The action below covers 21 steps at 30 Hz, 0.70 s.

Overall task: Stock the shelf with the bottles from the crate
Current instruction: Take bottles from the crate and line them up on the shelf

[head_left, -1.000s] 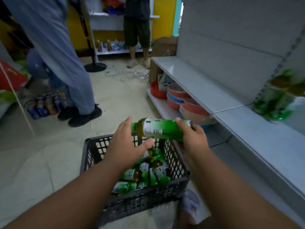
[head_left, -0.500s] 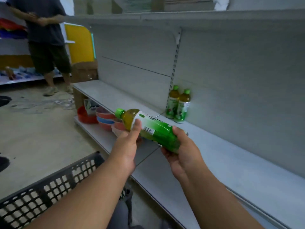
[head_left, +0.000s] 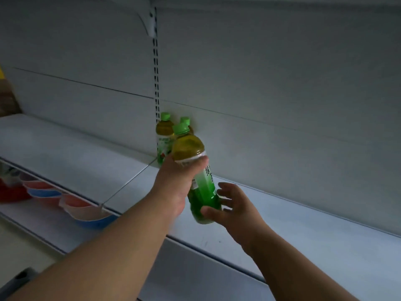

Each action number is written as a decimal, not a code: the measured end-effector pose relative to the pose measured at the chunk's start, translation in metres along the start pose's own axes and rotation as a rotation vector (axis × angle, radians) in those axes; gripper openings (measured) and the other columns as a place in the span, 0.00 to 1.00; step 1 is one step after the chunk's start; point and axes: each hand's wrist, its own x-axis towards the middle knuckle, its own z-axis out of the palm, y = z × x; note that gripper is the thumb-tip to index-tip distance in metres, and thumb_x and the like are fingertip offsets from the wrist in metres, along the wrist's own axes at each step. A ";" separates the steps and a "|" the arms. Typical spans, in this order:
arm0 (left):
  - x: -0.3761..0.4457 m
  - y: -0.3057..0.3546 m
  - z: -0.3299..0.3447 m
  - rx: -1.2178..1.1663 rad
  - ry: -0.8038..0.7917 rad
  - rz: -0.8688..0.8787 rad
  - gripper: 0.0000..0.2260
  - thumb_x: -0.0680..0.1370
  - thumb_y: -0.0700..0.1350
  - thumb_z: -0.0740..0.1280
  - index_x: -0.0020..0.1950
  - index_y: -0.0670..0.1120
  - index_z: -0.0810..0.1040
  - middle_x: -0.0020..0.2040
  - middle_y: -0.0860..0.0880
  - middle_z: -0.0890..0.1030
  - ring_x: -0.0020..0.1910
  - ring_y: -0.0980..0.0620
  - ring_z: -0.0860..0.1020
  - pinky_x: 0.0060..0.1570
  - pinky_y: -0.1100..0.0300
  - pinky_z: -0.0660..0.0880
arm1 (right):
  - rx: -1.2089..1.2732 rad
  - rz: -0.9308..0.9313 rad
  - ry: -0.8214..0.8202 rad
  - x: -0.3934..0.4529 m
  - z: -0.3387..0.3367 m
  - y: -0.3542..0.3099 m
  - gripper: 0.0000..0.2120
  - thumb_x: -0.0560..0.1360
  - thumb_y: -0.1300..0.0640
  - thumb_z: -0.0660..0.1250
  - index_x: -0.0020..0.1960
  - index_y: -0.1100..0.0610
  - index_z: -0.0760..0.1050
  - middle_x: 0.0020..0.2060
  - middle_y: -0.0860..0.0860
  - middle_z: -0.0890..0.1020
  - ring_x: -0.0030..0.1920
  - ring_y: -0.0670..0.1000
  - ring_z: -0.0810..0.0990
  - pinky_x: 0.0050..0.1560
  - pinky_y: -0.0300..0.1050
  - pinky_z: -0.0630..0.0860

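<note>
Bottle (head_left: 196, 170), green-capped tea: held tilted above the shelf (head_left: 76, 157), gripped round its shoulder by the left hand (head_left: 173, 183). Right hand (head_left: 233, 205): fingers spread, thumb touching the base, apparently steadying it for upright placement. Two stocked bottles (head_left: 163, 137) are stood at 12 o'clock against the back panel, the row's likely start.

Single head view, close, facing shelf (head_left: 76, 161) back panel.
</note>
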 end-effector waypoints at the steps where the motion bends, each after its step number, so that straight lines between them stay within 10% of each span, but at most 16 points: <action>1: 0.013 -0.004 0.003 0.069 -0.012 0.032 0.17 0.62 0.51 0.78 0.49 0.52 0.81 0.47 0.46 0.84 0.52 0.44 0.82 0.56 0.43 0.77 | -0.147 -0.034 0.003 0.012 -0.005 0.001 0.45 0.61 0.45 0.84 0.73 0.46 0.68 0.67 0.43 0.75 0.65 0.45 0.75 0.63 0.44 0.73; 6: 0.072 -0.033 0.013 0.268 -0.013 0.122 0.18 0.61 0.52 0.78 0.49 0.50 0.81 0.43 0.50 0.85 0.47 0.49 0.84 0.52 0.47 0.80 | -0.575 -0.170 0.002 0.069 -0.008 0.013 0.55 0.60 0.35 0.80 0.79 0.46 0.57 0.75 0.42 0.66 0.73 0.44 0.67 0.65 0.37 0.65; 13: 0.131 -0.071 0.022 0.428 -0.010 0.137 0.26 0.58 0.60 0.77 0.52 0.51 0.80 0.44 0.51 0.85 0.46 0.49 0.84 0.54 0.42 0.79 | -0.520 -0.132 0.087 0.133 -0.005 0.053 0.57 0.59 0.35 0.80 0.79 0.48 0.56 0.76 0.44 0.66 0.73 0.46 0.68 0.70 0.45 0.69; 21: 0.159 -0.087 0.033 0.566 0.073 0.236 0.21 0.64 0.54 0.82 0.51 0.49 0.79 0.45 0.52 0.84 0.45 0.53 0.82 0.48 0.55 0.79 | -0.908 -0.172 0.071 0.159 0.008 0.073 0.45 0.73 0.29 0.62 0.80 0.54 0.56 0.76 0.50 0.65 0.76 0.52 0.60 0.75 0.46 0.58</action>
